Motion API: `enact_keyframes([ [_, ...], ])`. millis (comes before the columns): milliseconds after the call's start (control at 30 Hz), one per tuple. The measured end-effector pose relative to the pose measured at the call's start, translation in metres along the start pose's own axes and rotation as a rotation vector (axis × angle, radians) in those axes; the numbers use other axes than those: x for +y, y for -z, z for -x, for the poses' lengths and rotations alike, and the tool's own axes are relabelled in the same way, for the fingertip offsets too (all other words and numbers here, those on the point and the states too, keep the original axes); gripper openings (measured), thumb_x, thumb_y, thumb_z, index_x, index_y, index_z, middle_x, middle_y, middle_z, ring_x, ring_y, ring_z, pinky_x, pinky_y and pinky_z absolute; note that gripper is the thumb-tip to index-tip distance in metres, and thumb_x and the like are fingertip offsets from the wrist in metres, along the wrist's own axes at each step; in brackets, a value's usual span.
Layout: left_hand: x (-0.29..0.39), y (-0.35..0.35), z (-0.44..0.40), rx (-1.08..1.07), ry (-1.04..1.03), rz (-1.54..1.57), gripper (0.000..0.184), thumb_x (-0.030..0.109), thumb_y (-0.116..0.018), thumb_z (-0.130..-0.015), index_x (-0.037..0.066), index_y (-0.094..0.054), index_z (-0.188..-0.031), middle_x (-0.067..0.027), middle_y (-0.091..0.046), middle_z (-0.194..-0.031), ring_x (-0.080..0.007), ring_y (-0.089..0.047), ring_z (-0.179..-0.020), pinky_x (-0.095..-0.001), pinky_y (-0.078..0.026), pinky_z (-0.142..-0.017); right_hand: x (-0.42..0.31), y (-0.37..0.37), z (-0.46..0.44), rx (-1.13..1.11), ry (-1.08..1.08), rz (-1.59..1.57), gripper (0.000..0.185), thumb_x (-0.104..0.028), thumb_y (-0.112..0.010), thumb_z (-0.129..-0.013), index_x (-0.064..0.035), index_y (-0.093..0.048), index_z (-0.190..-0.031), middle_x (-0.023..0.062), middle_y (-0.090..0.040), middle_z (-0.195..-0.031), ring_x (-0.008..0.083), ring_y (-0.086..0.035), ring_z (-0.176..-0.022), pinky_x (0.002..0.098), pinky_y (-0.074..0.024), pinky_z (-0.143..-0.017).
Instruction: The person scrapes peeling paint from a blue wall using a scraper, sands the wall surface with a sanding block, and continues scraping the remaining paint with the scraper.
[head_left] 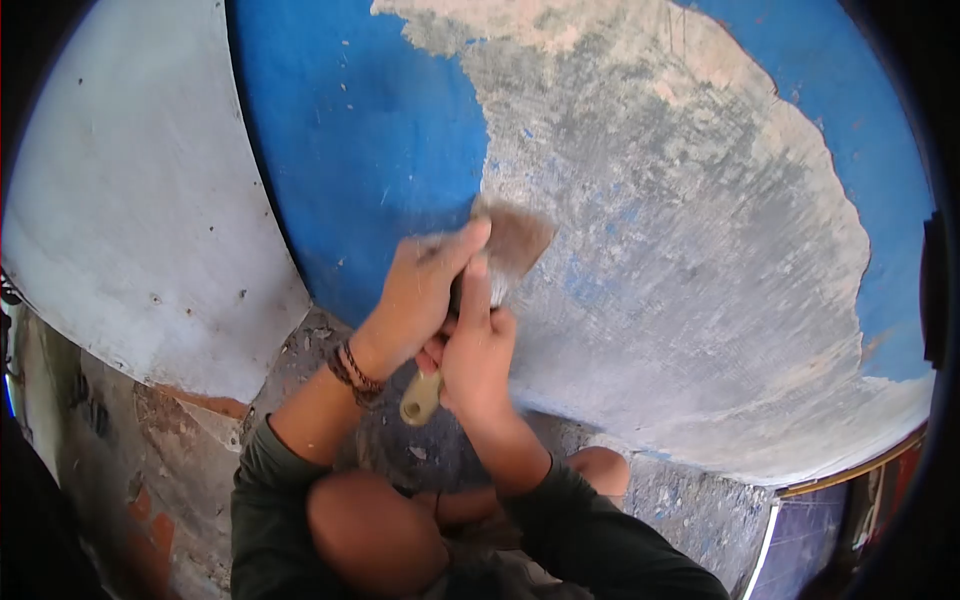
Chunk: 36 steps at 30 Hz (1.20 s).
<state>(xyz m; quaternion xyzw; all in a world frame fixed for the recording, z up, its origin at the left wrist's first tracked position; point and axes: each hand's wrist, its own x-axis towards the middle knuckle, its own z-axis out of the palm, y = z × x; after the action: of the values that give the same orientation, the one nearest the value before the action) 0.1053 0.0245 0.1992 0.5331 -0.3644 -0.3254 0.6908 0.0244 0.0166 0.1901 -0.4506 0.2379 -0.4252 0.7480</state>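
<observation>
A paint scraper (520, 240) with a wide, flat blade and a pale handle is held against the wall (680, 230). My right hand (480, 355) is wrapped round its handle, with the index finger stretched along it toward the blade. On the other side my left hand (420, 290) grips near the base of the blade, its thumb pressed on the metal. The blade lies where blue paint (370, 140) borders a bare grey patch of plaster. Slight motion blur covers both hands and the blade.
A pale grey panel (130, 180) stands at the left, beside the blue wall. The rough floor (690, 510) is strewn with small flakes and meets the wall's lower edge. My bent knee (375, 530) is below my arms. A dark blue surface (800, 540) shows at lower right.
</observation>
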Motion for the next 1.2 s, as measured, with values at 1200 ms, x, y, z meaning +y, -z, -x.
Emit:
enact_keyframes([
  [1200, 0.075, -0.021, 0.001, -0.065, 0.083, -0.048, 0.043, 0.045, -0.060, -0.085, 0.006, -0.055, -0.068, -0.0001, -0.050, -0.058, -0.0059, -0.043, -0.043, -0.0211, -0.035, -0.036, -0.047, -0.011, -0.004, -0.109, 0.095, -0.076, 0.050, -0.045, -0.043, -0.094, -0.0062, -0.046, -0.062, 0.0009, -0.042, -0.047, 0.0088, -0.036, -0.036, 0.0254, -0.0277, -0.033],
])
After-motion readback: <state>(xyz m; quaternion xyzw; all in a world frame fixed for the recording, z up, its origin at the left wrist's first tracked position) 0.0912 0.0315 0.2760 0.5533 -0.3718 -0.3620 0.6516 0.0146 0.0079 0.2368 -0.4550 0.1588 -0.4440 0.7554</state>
